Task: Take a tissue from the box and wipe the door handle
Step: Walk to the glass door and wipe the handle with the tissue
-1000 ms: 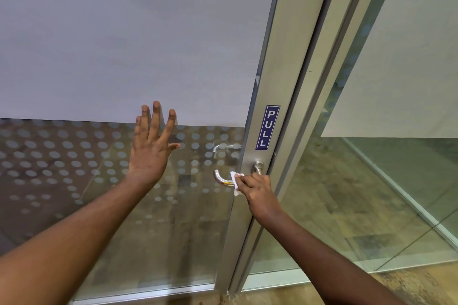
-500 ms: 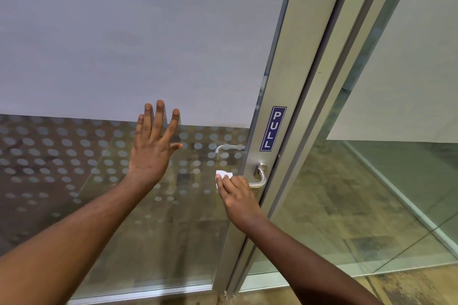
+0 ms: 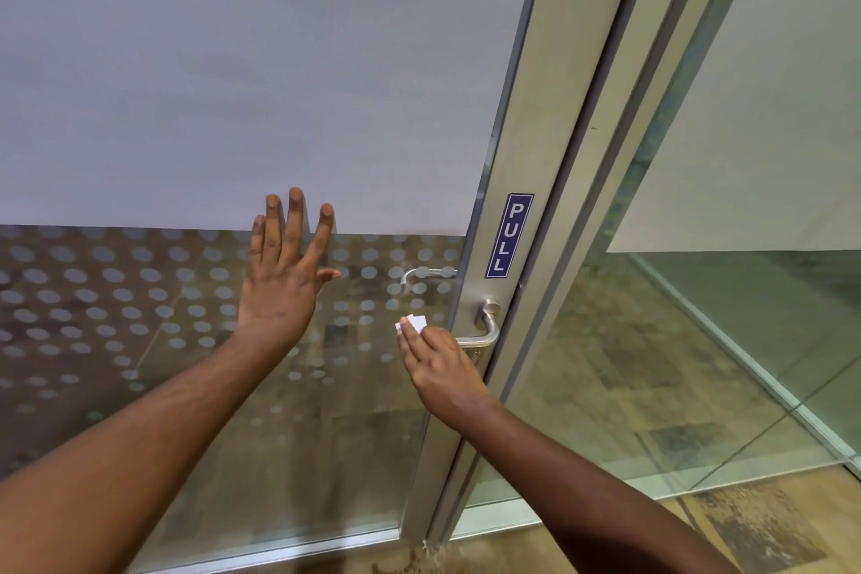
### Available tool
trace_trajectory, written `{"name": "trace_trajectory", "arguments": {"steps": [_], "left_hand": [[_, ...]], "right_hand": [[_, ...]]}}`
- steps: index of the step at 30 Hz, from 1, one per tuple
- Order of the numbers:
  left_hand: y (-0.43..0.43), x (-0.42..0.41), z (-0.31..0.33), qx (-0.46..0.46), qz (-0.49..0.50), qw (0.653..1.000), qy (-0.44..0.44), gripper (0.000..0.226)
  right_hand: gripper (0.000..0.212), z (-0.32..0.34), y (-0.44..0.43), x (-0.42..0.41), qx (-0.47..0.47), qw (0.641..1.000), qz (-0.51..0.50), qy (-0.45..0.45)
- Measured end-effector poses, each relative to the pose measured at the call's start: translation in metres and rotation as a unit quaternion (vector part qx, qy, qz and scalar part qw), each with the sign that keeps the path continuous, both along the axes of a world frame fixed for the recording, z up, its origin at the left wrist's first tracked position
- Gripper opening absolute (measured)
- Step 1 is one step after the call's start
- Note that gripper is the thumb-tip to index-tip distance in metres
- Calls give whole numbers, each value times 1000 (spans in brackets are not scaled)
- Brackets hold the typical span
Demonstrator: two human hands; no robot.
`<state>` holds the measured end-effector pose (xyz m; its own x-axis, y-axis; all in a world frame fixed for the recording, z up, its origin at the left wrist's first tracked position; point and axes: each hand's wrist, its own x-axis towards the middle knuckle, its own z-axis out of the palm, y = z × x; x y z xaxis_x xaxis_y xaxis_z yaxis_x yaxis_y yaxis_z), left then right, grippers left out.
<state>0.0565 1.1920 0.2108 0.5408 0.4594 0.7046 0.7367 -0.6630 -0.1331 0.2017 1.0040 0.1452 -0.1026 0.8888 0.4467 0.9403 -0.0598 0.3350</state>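
Note:
A silver lever door handle [image 3: 488,325] sticks out from the metal door frame, just below a blue PULL sticker [image 3: 509,235]. My right hand [image 3: 438,366] lies over the lever's left part, pressing a small white tissue [image 3: 412,323] against it; only a corner of the tissue shows past my fingertips. My left hand [image 3: 284,275] is flat on the glass door panel [image 3: 186,340], fingers spread, to the left of the handle and holding nothing. No tissue box is in view.
The door's upper glass is frosted white and its lower part carries a dot pattern. A second handle [image 3: 421,274] shows through the glass on the far side. To the right stands another glass partition [image 3: 722,340] over a tiled floor.
My right hand slid the tissue leftward along the lever, from near the pivot out to its free end. My left hand stayed flat on the glass.

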Motion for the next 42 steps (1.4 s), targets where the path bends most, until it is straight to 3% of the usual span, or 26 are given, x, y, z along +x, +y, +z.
{"name": "trace_trajectory", "arguments": {"steps": [16, 27, 32, 36, 42], "left_hand": [[12, 1, -6, 14, -8, 1000, 19, 85], [9, 1, -8, 13, 4, 1000, 17, 86], [5, 3, -5, 8, 21, 999, 22, 87], [3, 5, -4, 3, 37, 999, 28, 87], [-2, 5, -4, -5, 47, 998, 36, 88]], "right_hand": [[36, -7, -30, 48, 80, 993, 89, -24], [36, -15, -52, 94, 75, 993, 93, -1], [34, -15, -54, 98, 96, 990, 91, 54], [53, -7, -52, 105, 79, 983, 99, 130], [63, -3, -60, 125, 19, 972, 93, 215]]}}
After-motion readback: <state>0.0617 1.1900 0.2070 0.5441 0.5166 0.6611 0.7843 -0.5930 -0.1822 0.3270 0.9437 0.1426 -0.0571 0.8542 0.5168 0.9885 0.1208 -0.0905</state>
